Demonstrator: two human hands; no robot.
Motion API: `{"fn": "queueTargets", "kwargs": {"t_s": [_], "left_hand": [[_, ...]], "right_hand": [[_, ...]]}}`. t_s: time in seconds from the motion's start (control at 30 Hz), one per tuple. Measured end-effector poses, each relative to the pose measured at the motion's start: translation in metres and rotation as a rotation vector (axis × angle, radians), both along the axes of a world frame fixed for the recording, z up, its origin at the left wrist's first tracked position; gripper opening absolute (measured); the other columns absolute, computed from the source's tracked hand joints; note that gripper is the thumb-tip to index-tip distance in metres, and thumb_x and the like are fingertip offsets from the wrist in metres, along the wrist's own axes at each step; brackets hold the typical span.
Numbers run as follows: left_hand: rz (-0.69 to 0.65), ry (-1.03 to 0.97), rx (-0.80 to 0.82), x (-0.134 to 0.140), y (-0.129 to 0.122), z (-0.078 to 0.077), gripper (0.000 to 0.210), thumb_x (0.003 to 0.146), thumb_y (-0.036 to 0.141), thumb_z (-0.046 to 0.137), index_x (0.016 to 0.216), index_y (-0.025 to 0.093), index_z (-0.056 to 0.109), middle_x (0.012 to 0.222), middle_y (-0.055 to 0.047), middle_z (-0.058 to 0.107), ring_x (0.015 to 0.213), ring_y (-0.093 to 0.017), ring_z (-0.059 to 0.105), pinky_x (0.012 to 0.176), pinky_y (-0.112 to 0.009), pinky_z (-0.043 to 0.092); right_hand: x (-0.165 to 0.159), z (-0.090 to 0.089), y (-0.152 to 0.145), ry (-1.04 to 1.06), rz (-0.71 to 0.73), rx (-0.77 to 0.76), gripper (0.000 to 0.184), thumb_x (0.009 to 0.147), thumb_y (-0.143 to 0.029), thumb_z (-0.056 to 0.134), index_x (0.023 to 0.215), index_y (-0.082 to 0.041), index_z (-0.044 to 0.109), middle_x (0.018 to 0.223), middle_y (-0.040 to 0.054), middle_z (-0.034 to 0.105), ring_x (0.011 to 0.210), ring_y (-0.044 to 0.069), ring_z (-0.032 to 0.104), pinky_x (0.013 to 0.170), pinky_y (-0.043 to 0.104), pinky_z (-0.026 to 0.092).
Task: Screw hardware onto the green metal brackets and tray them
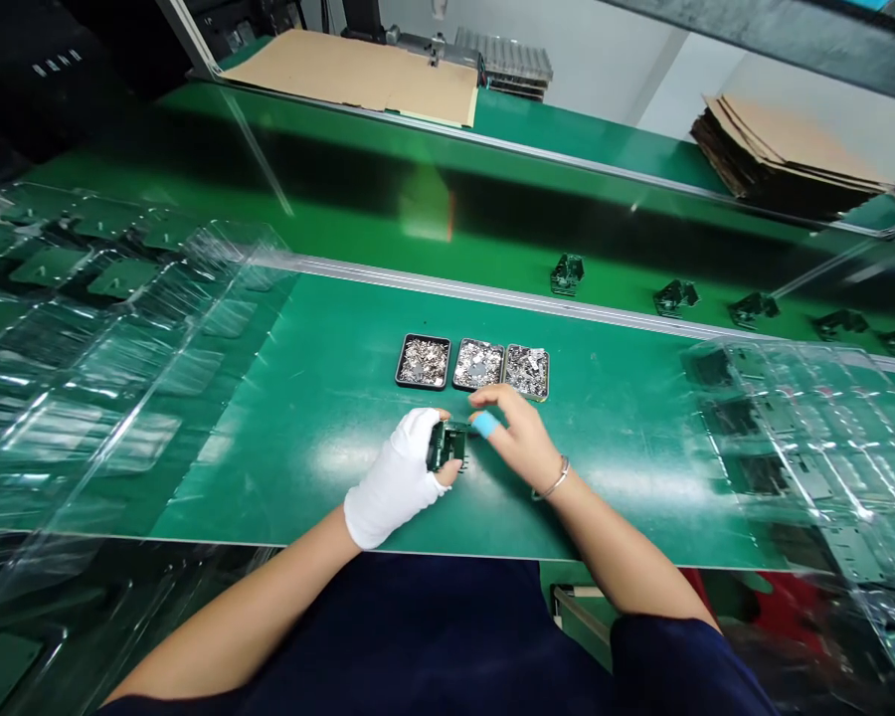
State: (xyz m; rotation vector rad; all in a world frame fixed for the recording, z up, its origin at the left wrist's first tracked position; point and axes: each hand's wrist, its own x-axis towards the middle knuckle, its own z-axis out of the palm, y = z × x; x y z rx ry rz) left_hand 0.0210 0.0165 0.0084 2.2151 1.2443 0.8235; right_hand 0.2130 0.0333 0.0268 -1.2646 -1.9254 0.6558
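My left hand, in a white glove with bare fingertips, is closed around a small green circuit board assembly. Thin pins stick out of the assembly's right side. My right hand is bare, with blue tape on one finger and a bracelet at the wrist. Its thumb and forefinger are curled towards each other at the upper right of the assembly; any small part between them is too small to make out. Just beyond my hands sit three small square trays of tiny metal parts: the left, the middle and the right.
Stacked clear plastic trays stand on the left and the right of the green table. Behind a metal rail, several board assemblies stand in a row on a green surface. Cardboard sheets are piled on the shelf.
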Motion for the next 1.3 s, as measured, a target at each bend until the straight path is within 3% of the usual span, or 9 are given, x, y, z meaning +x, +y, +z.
{"fn": "queueTargets", "kwargs": {"t_s": [0.13,0.27,0.5,0.63,0.8,0.97,1.03,1.17,1.3], "left_hand": [[0.042,-0.057,-0.162,-0.010,0.006,-0.005,0.038,0.079,0.026,0.053,0.115,0.019,0.041,0.119,-0.011,0.054,0.114,-0.026,0.054,0.097,-0.044,0.045],[0.081,-0.071,-0.253,-0.014,0.008,-0.007,0.047,0.077,0.026,0.054,0.121,0.018,0.040,0.122,-0.012,0.054,0.117,-0.028,0.053,0.097,-0.045,0.046],[0.041,-0.171,-0.256,-0.026,0.005,-0.008,0.052,0.082,0.032,0.052,0.129,0.018,0.036,0.131,-0.014,0.049,0.125,-0.027,0.047,0.105,-0.046,0.039],[0.027,-0.218,-0.329,-0.029,0.005,-0.011,0.054,0.083,0.036,0.052,0.131,0.019,0.034,0.132,-0.014,0.049,0.125,-0.027,0.047,0.105,-0.048,0.038],[-0.008,-0.190,-0.332,-0.029,0.006,-0.014,0.063,0.079,0.037,0.057,0.133,0.019,0.032,0.136,-0.015,0.045,0.128,-0.030,0.043,0.106,-0.049,0.038],[-0.024,-0.106,-0.281,-0.023,0.006,-0.009,0.054,0.075,0.027,0.059,0.126,0.018,0.041,0.126,-0.012,0.052,0.118,-0.028,0.052,0.100,-0.046,0.043],[-0.009,-0.116,-0.213,-0.020,0.006,-0.006,0.047,0.077,0.024,0.056,0.122,0.018,0.044,0.121,-0.012,0.054,0.113,-0.026,0.055,0.097,-0.043,0.046],[0.005,-0.123,-0.082,-0.019,0.005,-0.002,0.040,0.078,0.022,0.054,0.117,0.017,0.047,0.113,-0.011,0.054,0.106,-0.024,0.056,0.094,-0.040,0.048],[-0.003,-0.100,-0.023,-0.019,0.003,-0.004,0.040,0.078,0.022,0.055,0.117,0.017,0.046,0.110,-0.011,0.054,0.103,-0.024,0.056,0.092,-0.040,0.049]], "right_hand": [[0.020,0.013,0.044,-0.368,-0.045,-0.024,0.017,0.086,-0.011,0.047,0.089,-0.018,0.062,0.091,0.0069,0.064,0.089,0.021,0.057,0.083,0.034,0.043],[0.017,0.014,0.075,-0.779,0.091,-0.085,0.026,0.080,-0.003,0.048,0.091,-0.017,0.068,0.096,0.0090,0.065,0.093,0.023,0.056,0.095,0.040,0.034],[0.003,0.002,0.081,-0.936,0.185,-0.081,0.024,0.081,-0.005,0.048,0.093,-0.015,0.067,0.101,0.0118,0.063,0.103,0.025,0.053,0.104,0.044,0.024],[0.004,-0.001,0.086,-0.933,0.182,-0.090,0.019,0.079,-0.007,0.051,0.090,-0.011,0.066,0.096,0.0135,0.064,0.099,0.026,0.055,0.099,0.042,0.028],[0.017,0.005,0.083,-0.844,0.151,-0.083,0.016,0.080,-0.008,0.050,0.089,-0.014,0.062,0.091,0.0084,0.063,0.088,0.020,0.056,0.091,0.035,0.035],[0.017,0.010,0.046,-0.228,0.208,-0.089,0.011,0.087,-0.017,0.047,0.081,-0.017,0.056,0.082,0.0030,0.059,0.077,0.015,0.055,0.074,0.027,0.043],[0.008,0.010,0.027,-0.121,0.270,-0.051,0.010,0.087,-0.019,0.049,0.081,-0.018,0.056,0.081,0.0022,0.059,0.077,0.015,0.054,0.074,0.028,0.043],[-0.011,0.008,0.006,-0.193,0.346,0.097,0.012,0.089,-0.020,0.048,0.081,-0.018,0.057,0.079,0.0036,0.060,0.076,0.017,0.052,0.077,0.032,0.040],[-0.016,0.003,0.006,-0.289,0.355,0.151,0.015,0.089,-0.018,0.044,0.083,-0.018,0.058,0.080,0.0051,0.062,0.077,0.018,0.052,0.080,0.034,0.039]]}}
